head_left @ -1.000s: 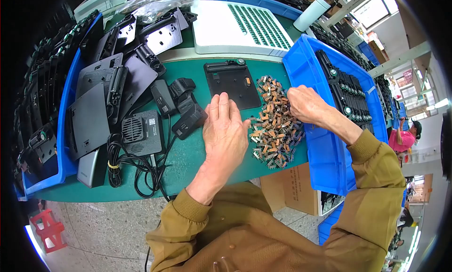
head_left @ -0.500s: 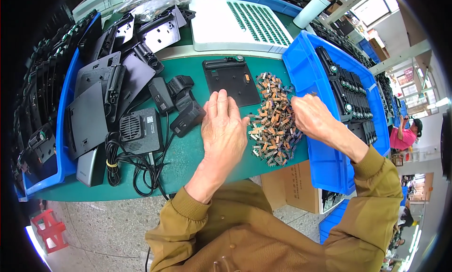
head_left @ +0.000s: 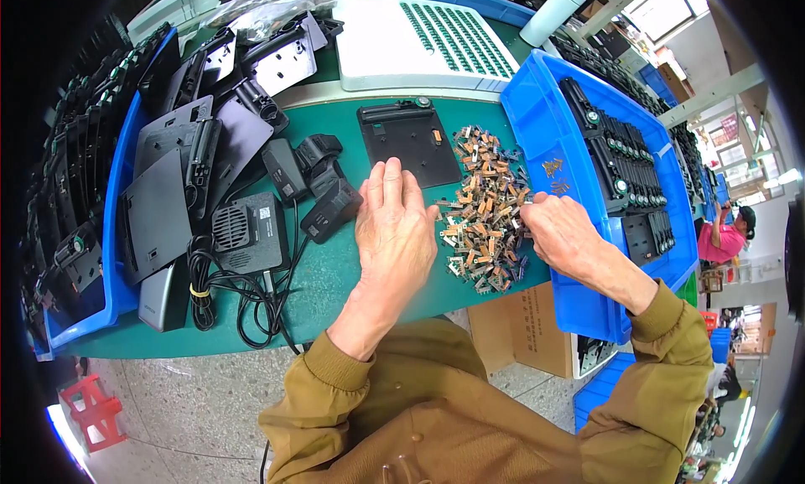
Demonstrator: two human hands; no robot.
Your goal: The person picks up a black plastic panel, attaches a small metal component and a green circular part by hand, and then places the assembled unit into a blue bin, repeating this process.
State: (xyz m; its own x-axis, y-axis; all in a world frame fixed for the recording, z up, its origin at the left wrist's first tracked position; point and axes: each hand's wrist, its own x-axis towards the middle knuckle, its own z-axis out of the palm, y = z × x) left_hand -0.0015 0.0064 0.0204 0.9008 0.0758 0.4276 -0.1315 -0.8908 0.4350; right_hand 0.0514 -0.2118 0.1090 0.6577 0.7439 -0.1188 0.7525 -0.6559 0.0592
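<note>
My left hand [head_left: 392,232] lies flat with its fingers stretched out, fingertips at the near edge of a black rectangular plate [head_left: 409,153]. The plate carries a black cylindrical part along its far edge and one small orange-and-metal component near its right side. To its right spreads a heap of small orange-and-metal components [head_left: 482,232]. At the heap's right edge my right hand [head_left: 570,232] is closed, thumb and fingers pressed together. Whatever is between those fingertips, if anything, is hidden. Black power adapters [head_left: 323,195] sit just left of my left hand.
On the right, a blue bin [head_left: 579,304] holds rows of black assemblies. More black plates [head_left: 155,212] lean by another blue bin [head_left: 117,266] on the left. A coiled black cable [head_left: 260,304] reaches the front edge. A white tray [head_left: 377,48] stands at the back.
My right hand has shifted slightly toward me along the heap's right edge, fingers still closed. The left hand keeps its flat pose by the plate.
</note>
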